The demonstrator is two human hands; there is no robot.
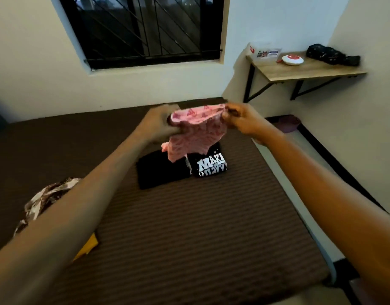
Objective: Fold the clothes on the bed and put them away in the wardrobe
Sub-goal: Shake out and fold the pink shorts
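- Bed (189, 227): brown ribbed cover, carries all the clothes; wardrobe not in view.
- Two folded black shirts near the far right corner of the bed, side by side and touching: plain black one (162, 169) on the left, printed black one (209, 165) with white lettering on the right. Judged done, waiting to be put away.
- Patterned cloth (44, 199) bunched at the left edge of the bed, yellow piece (88, 247) just beside it nearer the camera; both partly behind the left forearm, both look unfolded.
- Pink garment (196, 133): held up in the air above the folded shirts, top edge stretched between both hands, rest hanging down.
- Left hand (161, 126): blurred, fingers curled on the garment's left end.
- Right hand (240, 119): fingers pinch the right end of the top edge.
- Step in hand, judged: folding the pink piece. Keep the top edge taut and level, let the wrinkles hang out, lay it flat on the bare cover nearer the camera, not on the shirts, then fold.
- Containers: purple bin (288, 124) on the floor past the far right corner, contents hidden.
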